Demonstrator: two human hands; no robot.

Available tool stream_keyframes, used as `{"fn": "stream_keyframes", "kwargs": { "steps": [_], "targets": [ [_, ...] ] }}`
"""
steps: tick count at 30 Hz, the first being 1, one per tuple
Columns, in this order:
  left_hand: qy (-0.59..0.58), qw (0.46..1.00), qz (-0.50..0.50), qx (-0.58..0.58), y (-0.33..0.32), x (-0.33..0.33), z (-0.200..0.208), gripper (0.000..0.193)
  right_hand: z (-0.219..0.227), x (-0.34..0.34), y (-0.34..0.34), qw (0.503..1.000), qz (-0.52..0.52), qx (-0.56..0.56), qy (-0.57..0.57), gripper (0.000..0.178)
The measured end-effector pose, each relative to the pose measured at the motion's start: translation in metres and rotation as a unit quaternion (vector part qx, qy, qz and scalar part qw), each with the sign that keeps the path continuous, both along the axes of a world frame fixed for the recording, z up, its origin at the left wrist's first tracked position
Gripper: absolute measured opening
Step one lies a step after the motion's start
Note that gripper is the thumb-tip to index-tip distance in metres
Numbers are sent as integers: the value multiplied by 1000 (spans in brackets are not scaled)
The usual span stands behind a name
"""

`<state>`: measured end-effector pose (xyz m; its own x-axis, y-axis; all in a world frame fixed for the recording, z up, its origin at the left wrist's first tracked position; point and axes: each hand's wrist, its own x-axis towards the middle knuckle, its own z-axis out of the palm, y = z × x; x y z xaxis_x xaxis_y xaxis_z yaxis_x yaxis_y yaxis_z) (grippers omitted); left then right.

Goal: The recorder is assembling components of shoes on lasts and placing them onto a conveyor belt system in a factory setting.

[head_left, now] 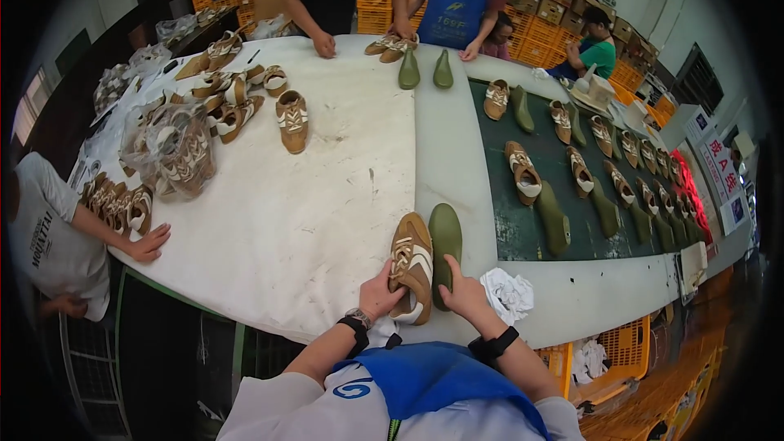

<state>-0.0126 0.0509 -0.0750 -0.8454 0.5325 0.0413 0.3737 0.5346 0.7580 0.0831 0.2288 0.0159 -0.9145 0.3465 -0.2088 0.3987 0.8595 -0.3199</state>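
At the near edge of the table, my left hand grips the heel side of a brown sneaker with white stripes and pale laces. The sneaker's toe points away from me. Right beside it lies a dark green shoe last, sole side up as far as I can tell. My right hand is closed on the last's near end, thumb laid along its side. Fingertips of both hands are partly hidden behind what they hold. A crumpled white cloth or paper sits just right of my right hand.
A green conveyor belt carries rows of sneakers and lasts on the right. Two green lasts stand across the table before two people. At left are a plastic bag of sneakers, piled shoes, and another person's hand. Orange crates stand below right.
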Motion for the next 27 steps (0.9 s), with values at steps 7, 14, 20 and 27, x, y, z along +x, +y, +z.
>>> {"fn": "stream_keyframes", "kwargs": {
  "steps": [7, 14, 20, 27],
  "targets": [
    [31, 999, -2, -10, 2, -2, -2, 76, 1, 8, 21, 998, 9, -51, 32, 68],
    [27, 999, -5, -22, 2, -2, -2, 75, 4, 5, 10, 1000, 20, -20, 8, 65],
    [38, 999, -8, -1, 2, -3, -4, 74, 1, 6, 10, 999, 19, -20, 18, 64],
    [36, 999, 1, -2, 5, -2, -6, 72, 7, 5, 8, 999, -10, -42, 21, 63]
  ]
}}
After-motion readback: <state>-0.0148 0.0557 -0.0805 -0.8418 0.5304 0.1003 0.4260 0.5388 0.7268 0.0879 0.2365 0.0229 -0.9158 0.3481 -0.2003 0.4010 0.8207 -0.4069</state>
